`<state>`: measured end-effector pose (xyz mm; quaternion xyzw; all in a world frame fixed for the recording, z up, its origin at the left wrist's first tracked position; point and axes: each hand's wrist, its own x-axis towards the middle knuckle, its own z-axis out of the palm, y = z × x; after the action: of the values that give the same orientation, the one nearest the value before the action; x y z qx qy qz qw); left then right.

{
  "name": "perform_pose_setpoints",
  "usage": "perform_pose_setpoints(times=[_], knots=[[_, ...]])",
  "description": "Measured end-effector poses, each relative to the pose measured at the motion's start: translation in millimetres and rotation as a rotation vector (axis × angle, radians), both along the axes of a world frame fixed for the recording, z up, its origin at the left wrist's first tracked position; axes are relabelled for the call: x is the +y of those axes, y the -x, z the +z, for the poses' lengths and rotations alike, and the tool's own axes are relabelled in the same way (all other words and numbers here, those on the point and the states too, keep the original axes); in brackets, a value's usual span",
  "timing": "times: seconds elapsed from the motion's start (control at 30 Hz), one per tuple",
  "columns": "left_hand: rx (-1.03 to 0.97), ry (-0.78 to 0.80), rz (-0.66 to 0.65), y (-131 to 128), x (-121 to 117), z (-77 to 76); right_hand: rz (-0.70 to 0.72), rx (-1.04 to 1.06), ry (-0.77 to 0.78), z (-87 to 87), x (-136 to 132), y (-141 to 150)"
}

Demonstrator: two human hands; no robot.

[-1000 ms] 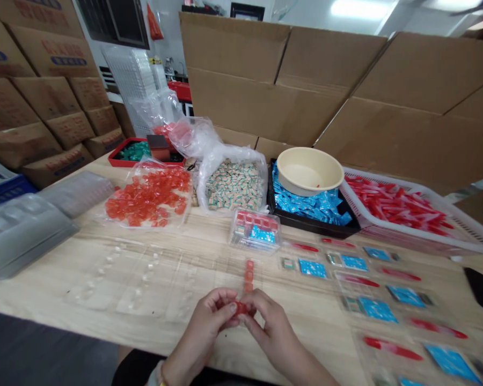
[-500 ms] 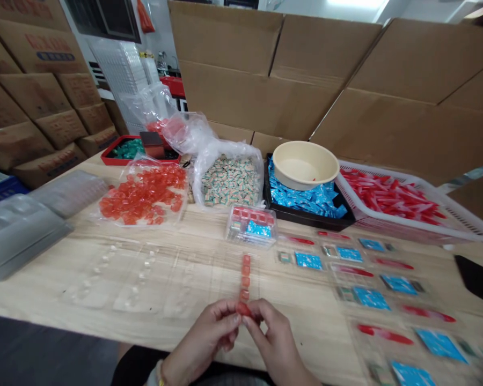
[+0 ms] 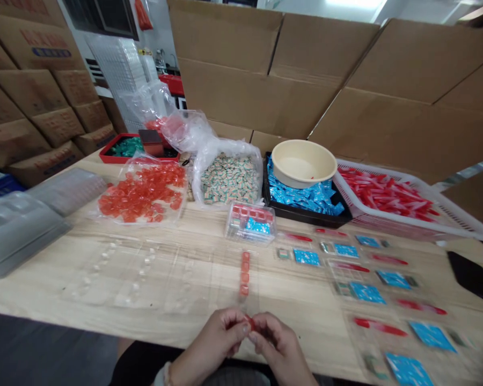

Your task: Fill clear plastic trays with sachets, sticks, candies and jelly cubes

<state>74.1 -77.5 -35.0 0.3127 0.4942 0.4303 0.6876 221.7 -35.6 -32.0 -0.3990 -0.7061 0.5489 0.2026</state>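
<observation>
My left hand (image 3: 215, 343) and my right hand (image 3: 276, 346) meet at the near table edge, fingertips pinched together on a small red candy (image 3: 249, 322). Just beyond them lies a clear plastic tray (image 3: 229, 276) with a short column of red candies (image 3: 244, 273) in one slot. A filled clear box (image 3: 250, 222) of red and blue pieces stands further back. To the left lie several clear trays (image 3: 116, 273) with nothing in them.
At the back stand an open bag of orange-red candies (image 3: 143, 192), a bag of pale wrapped candies (image 3: 228, 179), a black tray of blue packets (image 3: 306, 199) bearing a cream bowl (image 3: 304, 163), and a white basket of red sticks (image 3: 386, 199). Part-filled trays (image 3: 366, 279) cover the right. Cardboard walls rise behind.
Both hands have drawn back toward me, away from the tray, still pinching the red candy. The column of red candies in the tray looks longer than a second ago.
</observation>
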Motion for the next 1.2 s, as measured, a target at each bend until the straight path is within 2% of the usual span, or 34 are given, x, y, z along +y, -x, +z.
perform_pose_setpoints(times=[0.07, 0.13, 0.23, 0.33, 0.47, 0.57, 0.7, 0.77, 0.9, 1.0, 1.2], knots=[[0.026, 0.007, 0.026, 5, 2, -0.7, -0.006, -0.056, -0.131, -0.2, 4, -1], [0.076, 0.023, 0.120, 14, 5, 0.3, 0.044, -0.195, -0.315, 1.8, 12, 3], [0.084, 0.047, 0.242, 26, 10, 3.8, 0.223, -0.542, -0.527, 3.5, 28, 17], [0.054, 0.038, 0.227, 31, 12, 6.1, 0.364, -0.747, -0.634, 0.3, 39, 32], [0.011, -0.010, 0.230, 29, 9, 4.1, 0.367, -0.705, -0.679, -5.9, 40, 34], [-0.062, 0.023, 0.351, 31, 7, 2.8, 0.294, -0.633, -0.633, -3.8, 35, 24], [-0.131, 0.116, 0.511, 43, 10, 6.9, 0.109, -0.399, -0.679, 13.6, 31, 24], [-0.113, 0.071, 0.527, 47, 13, 10.0, 0.120, -0.215, -0.606, 23.5, 31, 38], [-0.151, 0.034, 0.544, 50, 16, 12.6, 0.206, 0.038, -0.319, 31.7, 35, 76], [-0.203, 0.051, 0.554, 54, 15, 11.6, 0.181, 0.096, -0.132, 26.7, 40, 91], [-0.298, 0.022, 0.500, 69, 14, 8.5, 0.066, 0.237, 0.269, 11.9, 53, 102]])
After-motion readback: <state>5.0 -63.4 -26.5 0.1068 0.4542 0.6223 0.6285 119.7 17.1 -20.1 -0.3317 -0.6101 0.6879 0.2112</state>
